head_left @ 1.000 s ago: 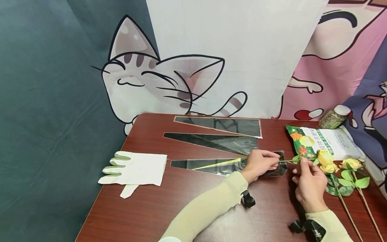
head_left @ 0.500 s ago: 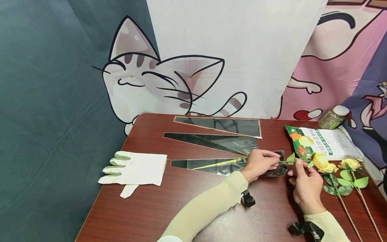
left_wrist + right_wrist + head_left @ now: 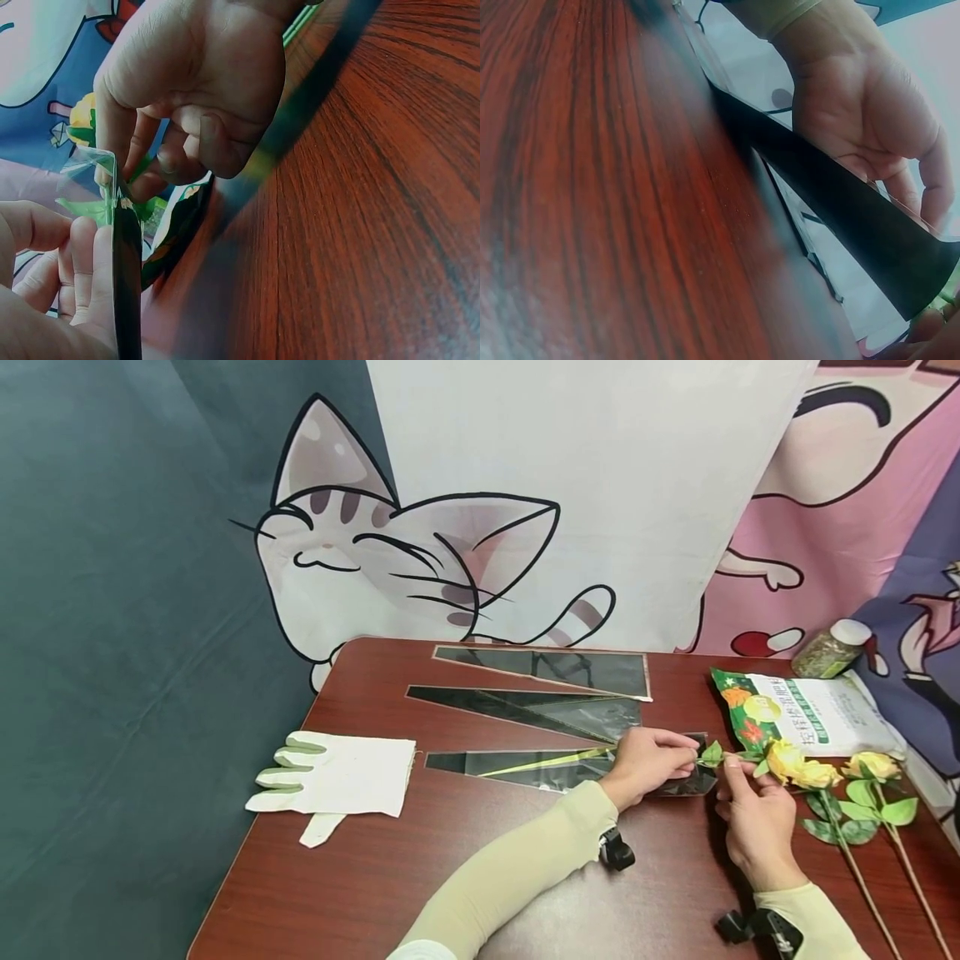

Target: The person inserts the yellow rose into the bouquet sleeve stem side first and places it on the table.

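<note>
In the head view, my left hand (image 3: 651, 763) pinches the open end of a dark flower sleeve (image 3: 693, 787) that lies pointing left, a yellow stripe showing along it. My right hand (image 3: 759, 831) pinches the green stem of a yellow artificial rose (image 3: 795, 767) just below its blooms. Leaves (image 3: 708, 754) on that stem overlap the sleeve's mouth; the lower stem is hidden behind the left hand and sleeve. Seen from the left wrist, the sleeve (image 3: 127, 277) stands on edge with its clear lip by the right fingers. The right wrist view shows the black sleeve (image 3: 840, 210) flaring toward its mouth.
Two more dark sleeves (image 3: 525, 710) lie farther back on the brown table (image 3: 337, 893). White gloves (image 3: 352, 777) are at the left. On the right are two loose yellow roses (image 3: 873, 766), a printed white-green bag (image 3: 817, 714) and a lidded jar (image 3: 832, 650).
My right hand has moved left with the rose, bringing its leaves from right of the sleeve's mouth to overlap it. My left hand has stayed at the sleeve.
</note>
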### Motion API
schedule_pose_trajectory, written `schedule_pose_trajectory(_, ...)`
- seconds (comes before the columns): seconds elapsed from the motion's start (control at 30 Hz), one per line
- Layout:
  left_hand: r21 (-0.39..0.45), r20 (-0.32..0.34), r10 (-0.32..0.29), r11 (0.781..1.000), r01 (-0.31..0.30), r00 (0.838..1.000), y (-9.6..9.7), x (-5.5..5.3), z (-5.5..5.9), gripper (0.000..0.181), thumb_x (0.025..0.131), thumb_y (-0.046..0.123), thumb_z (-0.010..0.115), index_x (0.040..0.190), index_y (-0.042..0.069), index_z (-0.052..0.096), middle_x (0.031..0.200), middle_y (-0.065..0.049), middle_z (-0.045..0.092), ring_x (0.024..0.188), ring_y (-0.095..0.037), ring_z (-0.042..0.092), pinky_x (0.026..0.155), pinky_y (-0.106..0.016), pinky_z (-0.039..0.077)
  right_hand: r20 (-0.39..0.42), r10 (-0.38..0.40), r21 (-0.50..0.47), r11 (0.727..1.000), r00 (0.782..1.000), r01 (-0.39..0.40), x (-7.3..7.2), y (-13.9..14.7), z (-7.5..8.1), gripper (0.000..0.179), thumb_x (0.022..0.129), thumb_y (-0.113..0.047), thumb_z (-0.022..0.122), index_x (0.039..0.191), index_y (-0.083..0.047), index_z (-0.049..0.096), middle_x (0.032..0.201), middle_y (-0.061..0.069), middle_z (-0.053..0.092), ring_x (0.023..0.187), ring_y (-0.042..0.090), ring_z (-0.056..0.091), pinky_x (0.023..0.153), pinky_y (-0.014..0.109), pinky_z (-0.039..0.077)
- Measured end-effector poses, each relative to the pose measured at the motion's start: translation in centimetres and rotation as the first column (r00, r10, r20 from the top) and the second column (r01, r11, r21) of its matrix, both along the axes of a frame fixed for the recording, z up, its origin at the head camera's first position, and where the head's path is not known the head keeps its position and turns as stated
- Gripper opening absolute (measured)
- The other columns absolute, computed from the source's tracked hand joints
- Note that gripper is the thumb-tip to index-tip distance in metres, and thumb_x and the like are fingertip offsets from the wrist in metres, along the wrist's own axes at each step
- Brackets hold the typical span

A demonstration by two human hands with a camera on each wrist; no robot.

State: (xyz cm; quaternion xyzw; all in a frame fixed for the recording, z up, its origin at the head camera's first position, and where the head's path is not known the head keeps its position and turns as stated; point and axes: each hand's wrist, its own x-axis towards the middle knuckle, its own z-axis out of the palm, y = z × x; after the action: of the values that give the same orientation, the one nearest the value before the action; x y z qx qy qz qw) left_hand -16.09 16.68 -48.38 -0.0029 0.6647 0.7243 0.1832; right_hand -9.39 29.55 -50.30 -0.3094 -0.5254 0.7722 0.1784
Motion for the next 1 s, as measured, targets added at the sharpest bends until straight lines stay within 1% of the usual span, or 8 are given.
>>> schedule_pose_trajectory(0.17, 0.023, -0.003, -0.012, 1.000, 0.012, 1.000, 0.15, -0.17, -0.16, 0.009, 0.089, -0.001, 0.080, 0.089, 0.006, 0.085, 0.067, 0.002, 0.076, 0.056, -0.003, 0.067, 0.058, -0.020, 0.064, 0.009, 0.011, 0.013, 1.000, 1.000, -0.012, 0.00, -0.20, 0.07, 0.011, 0.098, -0.020, 0.078, 0.089, -0.015, 0.074, 0.069, -0.006, 0.067, 0.055, 0.007, 0.053, 0.040, 0.021, 0.045)
schedule_pose_trajectory(0.3, 0.045, -0.014, -0.025, 0.999, 0.025, 1.000, 0.15, -0.16, -0.16, 0.008, 0.089, -0.002, 0.081, 0.090, 0.005, 0.085, 0.071, -0.002, 0.078, 0.058, -0.005, 0.069, 0.059, -0.021, 0.064, 0.016, 0.035, 0.017, 0.999, 0.999, -0.035, 0.02, -0.33, -0.03, 0.011, 0.099, -0.019, 0.077, 0.089, -0.015, 0.074, 0.064, -0.005, 0.057, 0.053, 0.007, 0.049, 0.040, 0.021, 0.041)
schedule_pose_trajectory(0.5, 0.046, -0.023, -0.037, 0.998, 0.038, 0.999, 0.01, -0.16, -0.04, 0.008, 0.089, -0.001, 0.081, 0.090, 0.006, 0.086, 0.074, -0.001, 0.079, 0.061, -0.007, 0.072, 0.060, -0.021, 0.064, 0.063, 0.048, 0.032, 0.998, 0.997, -0.050, -0.09, -0.43, -0.21, 0.012, 0.097, -0.024, 0.079, 0.092, -0.016, 0.071, 0.066, -0.006, 0.058, 0.053, 0.006, 0.052, 0.042, 0.022, 0.046)
schedule_pose_trajectory(0.6, 0.033, -0.018, -0.045, 0.998, 0.046, 0.999, -0.06, -0.19, 0.01, 0.008, 0.090, 0.001, 0.081, 0.091, 0.007, 0.086, 0.073, 0.001, 0.079, 0.059, -0.005, 0.071, 0.060, -0.020, 0.064, 0.060, 0.042, 0.024, 0.999, 0.997, -0.044, -0.17, -0.48, -0.22, 0.012, 0.097, -0.024, 0.079, 0.091, -0.016, 0.072, 0.067, -0.005, 0.058, 0.055, 0.007, 0.052, 0.042, 0.023, 0.047)
schedule_pose_trajectory(0.67, 0.030, -0.016, -0.045, 0.999, 0.045, 0.999, -0.09, -0.21, 0.00, 0.008, 0.090, 0.001, 0.081, 0.091, 0.008, 0.086, 0.073, 0.001, 0.078, 0.058, -0.004, 0.070, 0.060, -0.020, 0.064, 0.031, 0.042, 0.001, 0.999, 0.999, -0.042, -0.17, -0.54, -0.21, 0.010, 0.097, -0.020, 0.079, 0.091, -0.014, 0.073, 0.068, -0.004, 0.060, 0.056, 0.008, 0.053, 0.042, 0.022, 0.045)
schedule_pose_trajectory(0.8, 0.029, -0.017, -0.049, 0.998, 0.049, 0.999, -0.17, -0.23, 0.01, 0.009, 0.090, 0.001, 0.080, 0.091, 0.008, 0.086, 0.071, 0.001, 0.078, 0.057, -0.002, 0.068, 0.060, -0.019, 0.064, -0.059, 0.059, -0.051, 0.997, 0.997, -0.062, -0.02, -0.73, -0.20, 0.005, 0.098, -0.014, 0.078, 0.095, -0.012, 0.074, 0.078, -0.005, 0.069, 0.061, 0.007, 0.057, 0.044, 0.020, 0.044)
schedule_pose_trajectory(0.9, 0.031, -0.026, -0.047, 0.998, 0.048, 0.999, -0.23, -0.28, 0.01, 0.009, 0.090, 0.001, 0.079, 0.092, 0.007, 0.086, 0.071, 0.002, 0.077, 0.058, -0.002, 0.068, 0.061, -0.019, 0.064, -0.130, 0.081, -0.077, 0.993, 0.988, -0.092, 0.14, -0.80, -0.20, 0.003, 0.102, -0.013, 0.072, 0.101, -0.010, 0.072, 0.087, -0.005, 0.078, 0.061, 0.006, 0.060, 0.044, 0.019, 0.044)
schedule_pose_trajectory(1.0, 0.016, -0.035, -0.042, 0.999, 0.042, 0.999, -0.32, -0.37, 0.03, 0.009, 0.091, 0.002, 0.079, 0.092, 0.008, 0.086, 0.071, 0.004, 0.077, 0.059, -0.001, 0.068, 0.061, -0.019, 0.064, -0.201, 0.084, -0.118, 0.987, 0.976, -0.110, 0.29, -0.68, -0.16, 0.007, 0.105, -0.016, 0.068, 0.104, -0.009, 0.070, 0.089, -0.001, 0.081, 0.058, 0.008, 0.061, 0.041, 0.019, 0.043)
